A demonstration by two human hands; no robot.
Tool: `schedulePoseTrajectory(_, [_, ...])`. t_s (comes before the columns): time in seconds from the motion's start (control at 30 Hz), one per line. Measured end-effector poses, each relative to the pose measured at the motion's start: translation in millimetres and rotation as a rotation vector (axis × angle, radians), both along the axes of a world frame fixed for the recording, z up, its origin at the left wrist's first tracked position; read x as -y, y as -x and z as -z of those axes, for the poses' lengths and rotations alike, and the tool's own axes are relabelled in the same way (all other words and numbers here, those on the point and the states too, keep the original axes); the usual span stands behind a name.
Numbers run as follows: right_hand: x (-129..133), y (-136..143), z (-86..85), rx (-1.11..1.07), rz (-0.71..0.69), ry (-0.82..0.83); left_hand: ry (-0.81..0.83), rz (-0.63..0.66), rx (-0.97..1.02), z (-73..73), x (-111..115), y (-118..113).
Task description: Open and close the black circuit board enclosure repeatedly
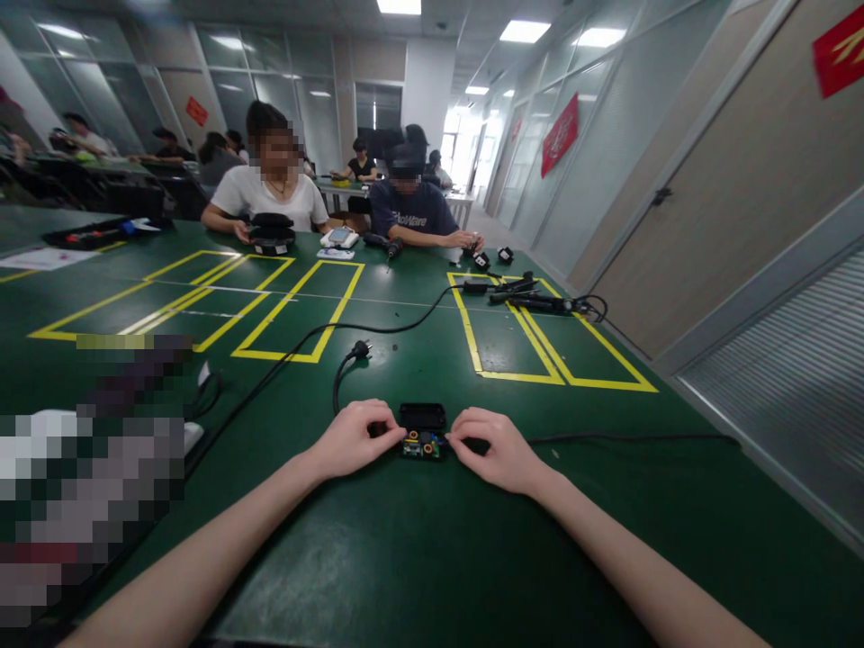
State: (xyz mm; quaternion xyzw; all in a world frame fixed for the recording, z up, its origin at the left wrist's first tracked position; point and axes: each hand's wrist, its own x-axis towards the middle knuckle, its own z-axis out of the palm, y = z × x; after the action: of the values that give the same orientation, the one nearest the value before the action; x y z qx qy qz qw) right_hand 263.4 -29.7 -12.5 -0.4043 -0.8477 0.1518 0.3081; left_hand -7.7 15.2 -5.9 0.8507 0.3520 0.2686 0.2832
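An opened power adapter lies on the green table in front of me. Its black lower casing holds a circuit board [422, 445] with copper-coloured ring coils, and an empty black cover [423, 415] sits just behind it. My left hand [356, 436] is pinched closed at the adapter's left end, where the plug cord [336, 387] runs in behind the fingers. At the right end my right hand [496, 450] pinches where a black cable [607, 438] leads in from the right. The fingers partly hide both cable ends.
A two-pin plug [361, 349] lies beyond my left hand. A long black cable [378, 328] crosses the table to black tools [519, 292]. Yellow tape [276, 357] marks rectangles. Two people sit opposite, near a black case [271, 236] and a power drill [388, 243]. Blurred items fill the left.
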Motion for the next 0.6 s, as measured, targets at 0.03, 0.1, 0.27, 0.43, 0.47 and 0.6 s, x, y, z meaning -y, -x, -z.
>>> schedulePoseTrajectory(0.03, [-2, 0, 3.6, -0.026, 0.088, -0.004, -0.006, -0.034, 0.016, 0.4, -1, 0])
schedulePoseTrajectory(0.1, [-7, 1, 10.7, -0.028, 0.274, -0.014, -0.053, -0.128, 0.028, 1.6, -2, -1])
schedulePoseTrajectory(0.27, [-13, 3, 19.9, 0.009, 0.346, 0.070, -0.098, -0.258, -0.052, 6.7, -3, -6])
schedulePoseTrajectory(0.43, [-12, 7, 18.4, -0.271, 0.272, 0.321, 0.094, -0.240, 0.079, 11.7, -1, -10])
schedulePoseTrajectory(0.47, [-12, 8, 18.1, -0.339, 0.261, 0.388, 0.143, -0.239, 0.126, 12.2, -1, -10])
schedulePoseTrajectory(0.6, [-13, 9, 17.8, -0.548, 0.234, 0.529, 0.269, -0.240, 0.253, 12.2, -1, -12])
